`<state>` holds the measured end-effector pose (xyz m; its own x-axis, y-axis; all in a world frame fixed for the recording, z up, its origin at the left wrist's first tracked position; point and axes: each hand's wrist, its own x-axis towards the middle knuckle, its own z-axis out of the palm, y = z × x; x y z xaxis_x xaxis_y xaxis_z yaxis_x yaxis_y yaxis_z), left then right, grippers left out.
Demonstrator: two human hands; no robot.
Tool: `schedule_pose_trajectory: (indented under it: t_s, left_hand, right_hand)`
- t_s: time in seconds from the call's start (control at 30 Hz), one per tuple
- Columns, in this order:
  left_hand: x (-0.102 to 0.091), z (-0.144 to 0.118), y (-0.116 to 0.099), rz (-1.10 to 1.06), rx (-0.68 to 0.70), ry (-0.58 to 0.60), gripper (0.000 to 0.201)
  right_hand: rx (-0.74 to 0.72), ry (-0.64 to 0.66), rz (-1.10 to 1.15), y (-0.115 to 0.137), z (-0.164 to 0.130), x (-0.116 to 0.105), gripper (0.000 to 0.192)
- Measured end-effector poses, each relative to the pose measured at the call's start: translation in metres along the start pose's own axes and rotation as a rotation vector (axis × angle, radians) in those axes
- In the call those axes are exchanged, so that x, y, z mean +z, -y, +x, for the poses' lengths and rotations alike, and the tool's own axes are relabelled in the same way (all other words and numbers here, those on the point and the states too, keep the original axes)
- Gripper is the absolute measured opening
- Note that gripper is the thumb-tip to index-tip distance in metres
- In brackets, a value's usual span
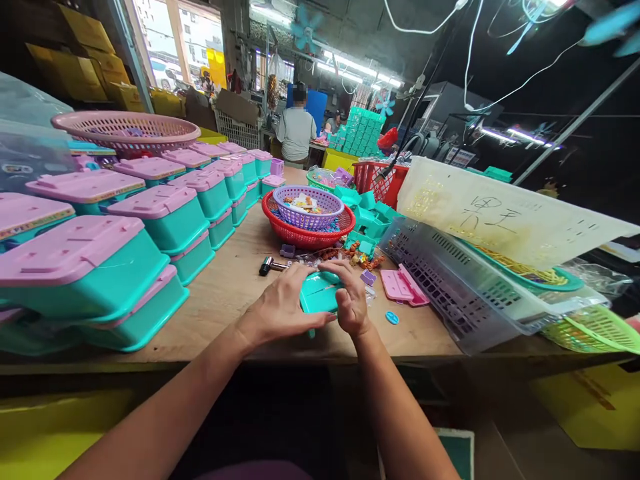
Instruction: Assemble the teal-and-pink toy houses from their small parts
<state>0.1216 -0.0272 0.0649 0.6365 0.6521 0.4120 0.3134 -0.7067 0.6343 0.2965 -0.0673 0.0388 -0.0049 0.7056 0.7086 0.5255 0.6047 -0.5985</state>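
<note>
A small teal plastic box (pixel 319 295) is held between my two hands near the table's front edge. My left hand (pixel 281 301) is closed around its left side, the thumb along the near edge. My right hand (pixel 353 303) grips the right side with bent fingers over the far rim. Just beyond lies a hammer (pixel 270 267) with a dark handle. To the right are a pink plastic lid (pixel 404 285), a small purple part (pixel 369 277) and a blue oval piece (pixel 392 318).
Stacked teal boxes with pink lids (pixel 160 203) fill the left side. Ahead stand a purple basket (pixel 309 212) inside a red basket (pixel 300 235), and a pile of teal parts (pixel 370 223). A clear crate (pixel 465 293) borders the right. A person (pixel 297 127) stands farther back.
</note>
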Motion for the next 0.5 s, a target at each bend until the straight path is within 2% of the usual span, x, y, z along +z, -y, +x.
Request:
schedule_pose_trajectory:
  t_s: [0.17,0.3,0.43,0.5]
  left_hand:
    - [0.001,0.01,-0.023,0.389,-0.126,0.111,0.06]
    - [0.004,0.013,-0.032,0.45,-0.133,0.196,0.05]
    - [0.006,0.009,-0.027,0.409,-0.171,0.132,0.051]
    - [0.012,0.002,-0.021,0.339,-0.174,0.024,0.058]
  right_hand:
    - [0.063,-0.005,0.077,0.01,0.003,0.005,0.058]
    - [0.072,-0.066,0.092,0.007,0.006,0.007,0.049]
    - [0.092,-0.038,0.11,0.007,0.012,0.009,0.046]
    - [0.132,-0.069,0.053,0.008,0.013,0.01,0.043]
